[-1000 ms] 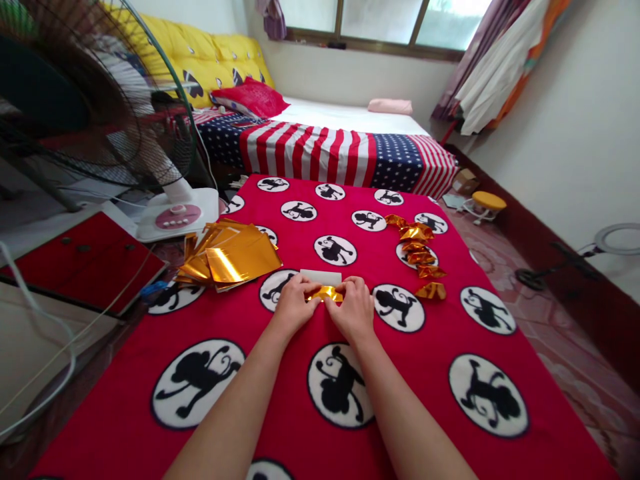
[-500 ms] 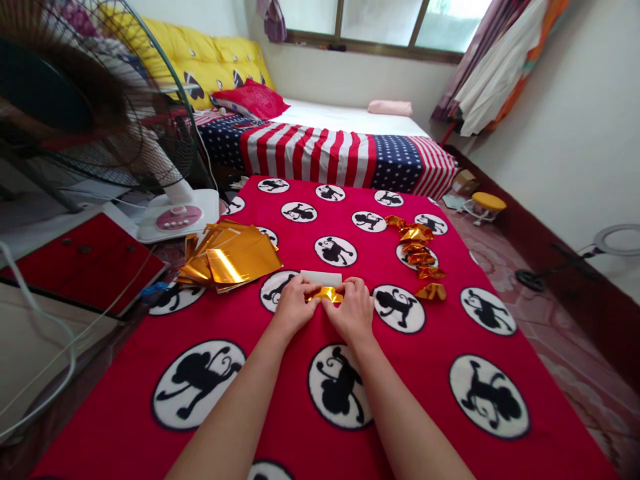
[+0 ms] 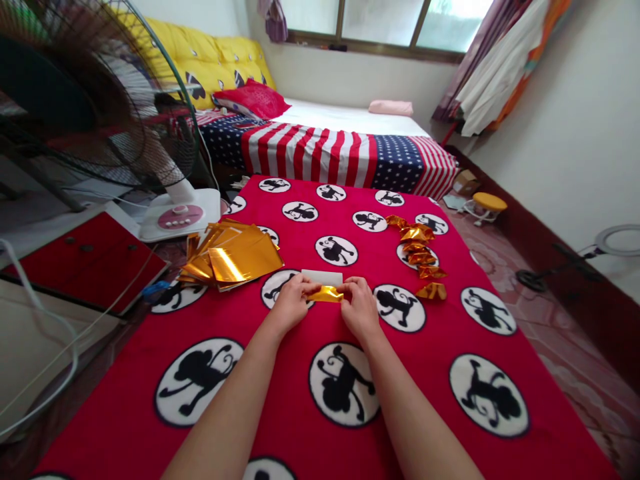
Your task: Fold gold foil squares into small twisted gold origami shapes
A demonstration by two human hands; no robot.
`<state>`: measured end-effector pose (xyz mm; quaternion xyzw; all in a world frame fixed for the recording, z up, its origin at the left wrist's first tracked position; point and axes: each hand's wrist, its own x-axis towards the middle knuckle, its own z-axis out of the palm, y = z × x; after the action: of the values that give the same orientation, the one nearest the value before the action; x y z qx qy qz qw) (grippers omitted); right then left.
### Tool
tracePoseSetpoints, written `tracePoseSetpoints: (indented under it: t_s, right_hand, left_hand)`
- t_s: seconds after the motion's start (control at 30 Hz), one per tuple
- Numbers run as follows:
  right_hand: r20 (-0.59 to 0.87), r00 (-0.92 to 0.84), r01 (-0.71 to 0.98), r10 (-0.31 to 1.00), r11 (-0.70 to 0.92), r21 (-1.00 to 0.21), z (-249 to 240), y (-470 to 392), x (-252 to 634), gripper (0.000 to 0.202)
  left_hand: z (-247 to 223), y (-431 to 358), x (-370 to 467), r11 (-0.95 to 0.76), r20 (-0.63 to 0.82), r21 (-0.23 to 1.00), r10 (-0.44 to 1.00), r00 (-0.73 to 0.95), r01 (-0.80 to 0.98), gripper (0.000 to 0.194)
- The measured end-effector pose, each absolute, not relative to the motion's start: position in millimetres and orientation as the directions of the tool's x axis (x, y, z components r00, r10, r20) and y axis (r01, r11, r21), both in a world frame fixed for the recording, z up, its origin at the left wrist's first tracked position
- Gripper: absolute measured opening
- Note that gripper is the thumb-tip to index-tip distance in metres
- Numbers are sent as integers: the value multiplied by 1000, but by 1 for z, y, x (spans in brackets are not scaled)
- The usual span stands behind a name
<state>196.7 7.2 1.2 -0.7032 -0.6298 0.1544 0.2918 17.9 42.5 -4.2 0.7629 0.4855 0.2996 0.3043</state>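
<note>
— Two hands on one scrap of foil?

— Yes, both mine. My left hand pinches the left end of a small folded gold foil piece, and my right hand pinches the right end, fingertips closed on it. The piece sits low over the red monkey-print blanket, about the middle of the spread.

— What lies closest to it?

— A white slip of paper, flat on the blanket just beyond the foil, partly behind my fingers.

— And to either side?

— On my left, a fanned stack of gold foil sheets at the blanket's edge. On my right, well apart from my hand, a row of folded gold pieces running away from me, the nearest one a little off from the rest.

— Farther out?

— A standing fan with its white base at far left, next to a red panel. Past the blanket, a bed with a stars-and-stripes cover, a red pillow and a yellow headboard. A small yellow stool stands on the floor at right.
</note>
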Motion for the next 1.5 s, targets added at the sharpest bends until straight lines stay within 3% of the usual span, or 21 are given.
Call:
tracePoseSetpoints:
  t_s: [0.1,0.2,0.4,0.63,0.83,1.0,1.1,1.23,1.3,1.37,1.5]
  right_hand:
    - [140,183,786,973,-60,-616,4,6,193,29]
    - [160,221,820,962,-94,-565,7,4,184,14]
    - [225,236,879,945,-109,-464,6,2,174,24]
    - [170,183,843,968,-65,-534,3,4,187,15]
    - [166,165,781,972,-26,-624,2,5,196,35]
    - [186,221,822,957,-80,-564,6,3,182,14]
    - [225,233,861,946,-93,-500,5,1,177,25]
    - [210,184,836,960,-40,-547,1,3,185,15]
    - [215,163,803,963,-3,-596,-1,4,191,23]
    - [234,165,760,958,28,-649,-3,5,195,28]
    - [295,218,699,930,61,-712,-5,4,196,18]
  left_hand:
    - [-2,42,20,-336,156,739,928,338,584,43]
    - [0,39,26,-327,192,719,941,278,613,30]
    - [-1,33,33,-308,224,719,951,212,623,26]
    - [-4,39,25,-315,190,721,947,261,618,38]
    - [-3,43,19,-301,132,770,938,322,563,46]
    - [0,41,23,-292,140,738,948,285,609,37]
    - [0,39,25,-319,187,715,945,269,622,31]
    - [0,40,22,-307,154,748,943,296,588,42]
    - [-1,41,19,-281,132,788,946,295,548,45]
    - [-4,42,16,-243,133,834,960,247,495,45]
    - [-7,37,13,-205,240,890,970,-34,408,24]
